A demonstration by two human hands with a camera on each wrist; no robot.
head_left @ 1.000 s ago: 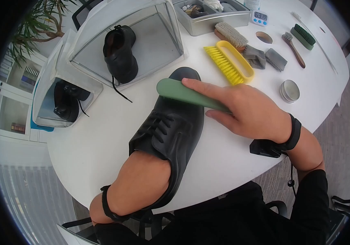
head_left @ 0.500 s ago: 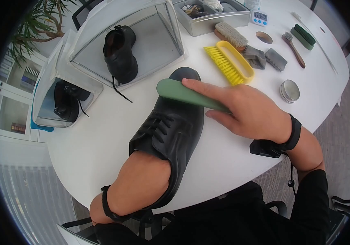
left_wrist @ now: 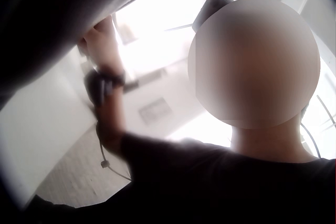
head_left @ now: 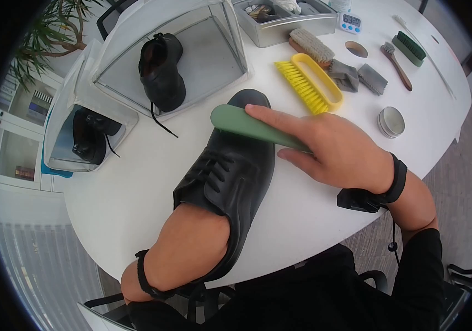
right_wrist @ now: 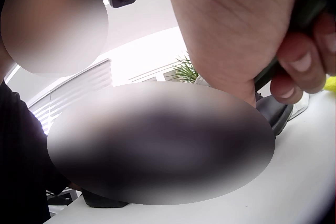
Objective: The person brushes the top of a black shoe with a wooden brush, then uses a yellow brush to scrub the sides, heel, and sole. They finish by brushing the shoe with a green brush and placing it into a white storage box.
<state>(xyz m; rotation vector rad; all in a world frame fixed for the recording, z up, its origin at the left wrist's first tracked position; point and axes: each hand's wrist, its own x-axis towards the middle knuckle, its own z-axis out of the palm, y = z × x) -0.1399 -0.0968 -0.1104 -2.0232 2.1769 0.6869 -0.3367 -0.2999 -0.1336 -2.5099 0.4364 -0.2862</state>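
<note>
A black lace-up shoe [head_left: 239, 190] is worn over my left hand [head_left: 202, 223], which goes in through the opening; the fingers are hidden inside. In the head view the toe points away from me, over the white table. My right hand [head_left: 338, 149] grips a green-handled brush [head_left: 241, 122], the index finger stretched along its back and the thumb below. The brush lies across the shoe's toe, its bristles mostly hidden under the handle. In the right wrist view, curled fingers [right_wrist: 302, 58] wrap round the dark green handle.
Two more black shoes stand in clear-fronted boxes, one shoe [head_left: 161, 71] behind and another [head_left: 95, 135] at left. Further back are a yellow brush [head_left: 316, 83], a wooden brush [head_left: 310, 47], grey cloths [head_left: 373, 80], a round tin [head_left: 391, 122], a timer [head_left: 350, 23] and a metal box [head_left: 280, 30].
Both hands, the shoe and the green-handled brush keep nearly the same place, with the brush still across the toe. The timer's digits have advanced.
</note>
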